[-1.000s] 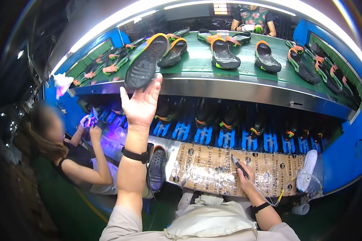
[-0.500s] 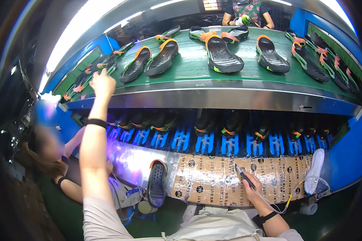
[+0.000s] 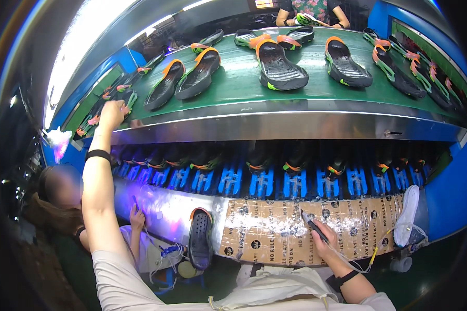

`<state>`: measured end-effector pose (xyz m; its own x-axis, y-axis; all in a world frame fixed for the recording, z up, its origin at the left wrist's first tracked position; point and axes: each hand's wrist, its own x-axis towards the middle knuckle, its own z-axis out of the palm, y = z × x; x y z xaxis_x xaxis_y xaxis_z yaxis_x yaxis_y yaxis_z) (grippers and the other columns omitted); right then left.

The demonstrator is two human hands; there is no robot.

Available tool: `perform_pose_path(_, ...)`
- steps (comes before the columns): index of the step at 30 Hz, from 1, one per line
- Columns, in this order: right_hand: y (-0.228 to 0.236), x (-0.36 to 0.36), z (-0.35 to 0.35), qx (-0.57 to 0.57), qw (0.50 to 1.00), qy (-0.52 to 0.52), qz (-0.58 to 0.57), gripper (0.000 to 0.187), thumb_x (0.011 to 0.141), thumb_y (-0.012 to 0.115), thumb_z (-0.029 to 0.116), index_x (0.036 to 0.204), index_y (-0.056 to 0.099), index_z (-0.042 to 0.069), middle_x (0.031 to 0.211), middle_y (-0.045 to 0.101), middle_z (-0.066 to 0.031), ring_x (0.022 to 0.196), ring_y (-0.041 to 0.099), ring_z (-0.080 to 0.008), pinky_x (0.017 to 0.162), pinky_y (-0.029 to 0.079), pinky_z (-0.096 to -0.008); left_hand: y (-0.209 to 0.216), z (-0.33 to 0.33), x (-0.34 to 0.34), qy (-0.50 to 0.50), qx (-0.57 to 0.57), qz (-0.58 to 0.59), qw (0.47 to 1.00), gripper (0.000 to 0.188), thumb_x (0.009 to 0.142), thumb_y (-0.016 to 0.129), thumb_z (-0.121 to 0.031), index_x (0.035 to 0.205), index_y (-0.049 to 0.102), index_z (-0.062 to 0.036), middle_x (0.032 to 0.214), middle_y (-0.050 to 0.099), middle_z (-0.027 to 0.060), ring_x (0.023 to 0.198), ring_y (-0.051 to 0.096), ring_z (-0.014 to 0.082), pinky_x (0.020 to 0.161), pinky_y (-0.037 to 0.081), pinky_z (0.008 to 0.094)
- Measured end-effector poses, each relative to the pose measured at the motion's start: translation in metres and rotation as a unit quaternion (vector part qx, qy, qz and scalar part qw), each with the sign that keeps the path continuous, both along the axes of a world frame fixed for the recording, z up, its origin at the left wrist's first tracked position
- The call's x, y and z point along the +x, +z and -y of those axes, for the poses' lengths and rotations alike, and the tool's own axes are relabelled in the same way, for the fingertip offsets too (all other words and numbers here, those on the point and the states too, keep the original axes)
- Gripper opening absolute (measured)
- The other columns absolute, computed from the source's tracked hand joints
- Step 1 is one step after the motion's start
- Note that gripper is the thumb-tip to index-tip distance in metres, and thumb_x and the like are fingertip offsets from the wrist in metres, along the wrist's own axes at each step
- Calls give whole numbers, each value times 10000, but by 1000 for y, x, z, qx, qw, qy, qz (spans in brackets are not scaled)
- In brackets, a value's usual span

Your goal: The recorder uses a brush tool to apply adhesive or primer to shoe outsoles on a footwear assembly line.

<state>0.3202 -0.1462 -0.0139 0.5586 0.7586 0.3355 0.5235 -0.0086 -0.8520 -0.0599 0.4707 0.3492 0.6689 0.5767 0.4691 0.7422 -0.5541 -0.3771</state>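
My left hand [image 3: 113,114] reaches over the left part of the green belt, its fingers curled closed at the edge of a black shoe sole [image 3: 127,97] with green trim; the fingertips are partly hidden. My right hand [image 3: 325,240] is closed around a black pen-shaped tool [image 3: 316,230] with a cord, resting over a cardboard sheet [image 3: 267,238] covered in clear film. The tool's thin tip points away from me. On the metal table left of the cardboard lies a black sole [image 3: 200,238] with round holes and an orange heel rim.
More soles with orange heels, such as one black sole [image 3: 280,67], stand along the green belt [image 3: 223,88]. Blue holders [image 3: 262,182] carry shoes under its metal edge. A white shoe-shaped piece [image 3: 407,212] lies right, beside cords. Co-workers sit at left [image 3: 62,186] and across [image 3: 316,11].
My left hand has moved left and down, its fingers now curled at a sole. The right hand stays put. The left co-worker's hand now shows, raised with a thin tool. The view has shifted slightly.
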Motion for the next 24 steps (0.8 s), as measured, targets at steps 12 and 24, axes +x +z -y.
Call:
perform_pose_path(12, -15, -4, 0, 46, 999, 13, 16, 320, 919, 724, 95, 1224, 713, -2, 1028, 733, -183, 901, 721, -320, 803, 548, -371, -69, 73, -27, 29, -273, 610, 743, 371, 921, 758, -213, 1117, 688, 96, 1002, 743, 152, 828, 723, 237, 756, 571, 368)
perform_pose_path(24, 2, -12, -6, 42, 994, 10, -96, 222, 911, 728, 68, 1129, 753, 29, 979, 745, -80, 830, 672, -165, 766, 536, -308, -258, 342, 79, -197, -608, 746, 186, 502, 1013, 574, -307, 1332, 560, 81, 1289, 666, 236, 1197, 660, 390, 1061, 521, 528)
